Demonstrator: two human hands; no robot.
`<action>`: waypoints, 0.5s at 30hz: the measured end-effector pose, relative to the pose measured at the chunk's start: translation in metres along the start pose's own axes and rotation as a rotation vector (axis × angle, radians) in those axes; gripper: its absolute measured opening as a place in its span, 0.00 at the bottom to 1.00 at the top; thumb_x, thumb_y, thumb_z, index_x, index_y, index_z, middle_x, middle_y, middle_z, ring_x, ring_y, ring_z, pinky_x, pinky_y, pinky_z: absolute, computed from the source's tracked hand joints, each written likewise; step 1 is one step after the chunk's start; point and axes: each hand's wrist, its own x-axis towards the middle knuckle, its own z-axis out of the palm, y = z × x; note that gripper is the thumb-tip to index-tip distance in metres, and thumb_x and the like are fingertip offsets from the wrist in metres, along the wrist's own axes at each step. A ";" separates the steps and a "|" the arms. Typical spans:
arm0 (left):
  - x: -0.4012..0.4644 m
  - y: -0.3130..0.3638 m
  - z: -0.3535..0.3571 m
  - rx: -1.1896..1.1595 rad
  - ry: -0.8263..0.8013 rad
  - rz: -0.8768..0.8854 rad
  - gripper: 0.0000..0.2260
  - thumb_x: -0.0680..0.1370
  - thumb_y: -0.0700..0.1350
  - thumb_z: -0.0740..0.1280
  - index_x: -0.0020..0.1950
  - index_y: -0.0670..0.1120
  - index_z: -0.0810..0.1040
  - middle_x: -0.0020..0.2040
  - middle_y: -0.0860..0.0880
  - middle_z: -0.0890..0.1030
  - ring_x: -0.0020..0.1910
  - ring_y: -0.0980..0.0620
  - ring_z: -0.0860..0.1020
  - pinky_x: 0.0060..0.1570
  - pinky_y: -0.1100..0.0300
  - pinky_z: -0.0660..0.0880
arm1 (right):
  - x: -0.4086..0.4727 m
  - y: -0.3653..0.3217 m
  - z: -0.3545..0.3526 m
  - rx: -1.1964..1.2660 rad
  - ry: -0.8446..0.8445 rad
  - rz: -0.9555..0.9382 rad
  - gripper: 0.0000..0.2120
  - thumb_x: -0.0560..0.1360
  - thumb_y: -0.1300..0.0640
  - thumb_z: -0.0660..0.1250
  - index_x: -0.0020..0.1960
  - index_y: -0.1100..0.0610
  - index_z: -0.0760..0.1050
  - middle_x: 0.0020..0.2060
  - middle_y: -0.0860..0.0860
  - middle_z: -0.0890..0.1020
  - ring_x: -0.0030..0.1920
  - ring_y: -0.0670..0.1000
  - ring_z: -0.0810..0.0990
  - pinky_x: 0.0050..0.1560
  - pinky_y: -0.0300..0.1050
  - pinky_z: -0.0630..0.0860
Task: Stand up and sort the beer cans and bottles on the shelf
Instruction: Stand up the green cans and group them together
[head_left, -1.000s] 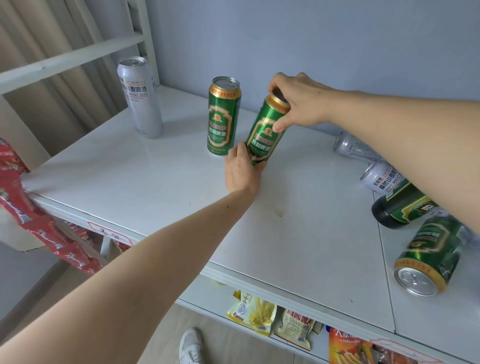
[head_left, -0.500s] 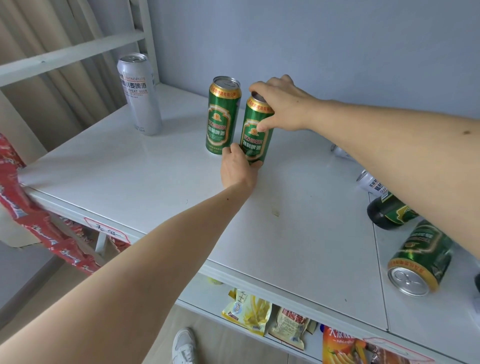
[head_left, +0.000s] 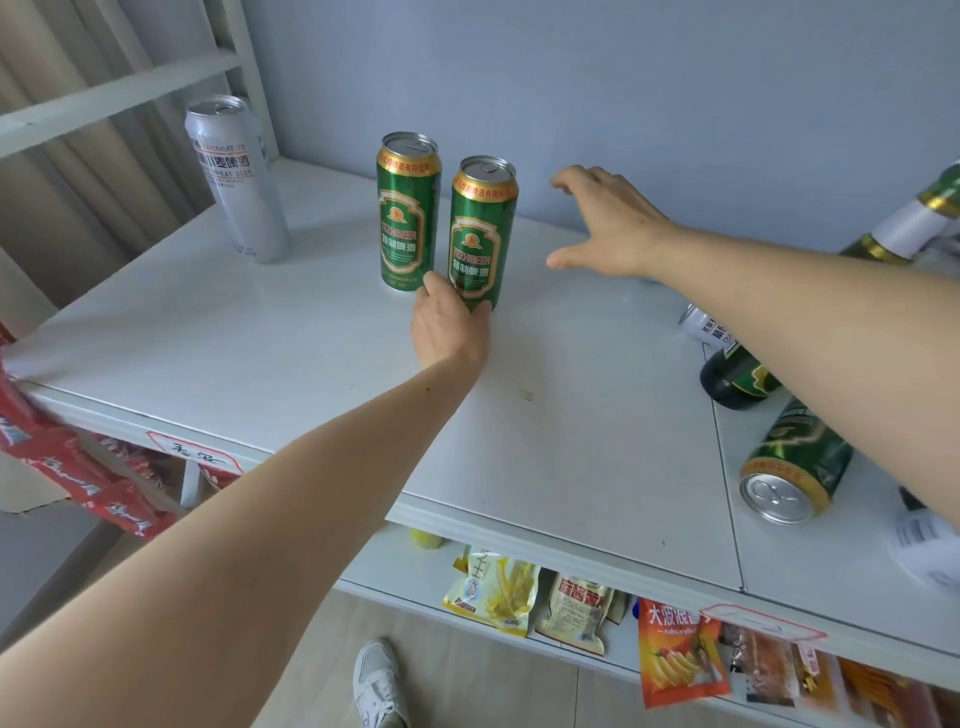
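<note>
Two green beer cans stand upright side by side on the white shelf top (head_left: 291, 353): the left green can (head_left: 407, 208) and the right green can (head_left: 480, 228). My left hand (head_left: 449, 327) grips the base of the right green can. My right hand (head_left: 608, 223) hovers open just right of that can, touching nothing. A silver can (head_left: 234, 176) stands upright at the back left. On the right lie a green can (head_left: 795, 462), a dark green bottle (head_left: 737, 376) and a silver can (head_left: 709, 327), partly hidden by my right arm.
A gold-necked bottle (head_left: 914, 218) shows at the far right edge. The grey wall runs behind the shelf. Snack packets (head_left: 493, 592) lie on the lower shelf, red packets (head_left: 62, 462) hang at the left, and a white shoe (head_left: 376, 686) is on the floor below.
The tilted green can was set upright next to the other green can. My right hand let go of its top and drew back to the right; my left hand stayed at its base.
</note>
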 end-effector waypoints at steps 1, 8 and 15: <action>-0.004 0.000 0.000 0.007 -0.004 0.011 0.17 0.75 0.47 0.70 0.57 0.41 0.68 0.57 0.43 0.75 0.55 0.41 0.74 0.54 0.49 0.73 | -0.007 0.006 0.000 0.005 0.002 0.018 0.38 0.71 0.50 0.75 0.74 0.55 0.59 0.71 0.55 0.66 0.71 0.57 0.63 0.68 0.53 0.67; -0.046 0.010 0.004 0.125 -0.106 0.170 0.15 0.77 0.50 0.68 0.58 0.44 0.70 0.57 0.46 0.77 0.56 0.44 0.75 0.55 0.51 0.70 | -0.075 0.035 -0.001 -0.001 -0.015 0.119 0.36 0.70 0.50 0.75 0.72 0.56 0.63 0.69 0.54 0.69 0.70 0.56 0.65 0.67 0.48 0.65; -0.099 0.034 0.016 0.298 -0.279 0.429 0.15 0.78 0.53 0.65 0.59 0.47 0.71 0.57 0.50 0.77 0.57 0.47 0.75 0.53 0.53 0.65 | -0.155 0.050 -0.007 -0.001 -0.035 0.225 0.31 0.69 0.51 0.77 0.68 0.57 0.70 0.66 0.54 0.73 0.65 0.55 0.72 0.62 0.45 0.67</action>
